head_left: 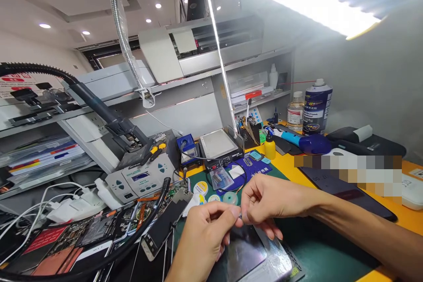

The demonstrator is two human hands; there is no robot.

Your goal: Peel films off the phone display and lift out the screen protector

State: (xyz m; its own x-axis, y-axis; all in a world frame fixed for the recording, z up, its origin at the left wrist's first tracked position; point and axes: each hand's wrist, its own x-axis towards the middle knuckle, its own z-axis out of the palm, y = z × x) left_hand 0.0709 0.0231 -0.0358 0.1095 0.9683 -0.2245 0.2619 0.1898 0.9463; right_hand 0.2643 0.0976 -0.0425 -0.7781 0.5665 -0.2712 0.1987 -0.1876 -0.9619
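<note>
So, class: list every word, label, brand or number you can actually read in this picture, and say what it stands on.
None reads clearly.
Blue spray can: yellow label print, too blurred.
Red and white poster: lettering too small.
Grey control unit: display and panel print unreadable.
Blue mat: white characters, blurred.
Black heater box: red display, unreadable.
Dark phone: faint digits, unclear.
Left hand and right hand pinch something tiny, unmarked.

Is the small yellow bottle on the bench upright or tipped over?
Upright. The small yellow bottle stands on its base on the yellow bench top, dark cap pointing up.
</note>
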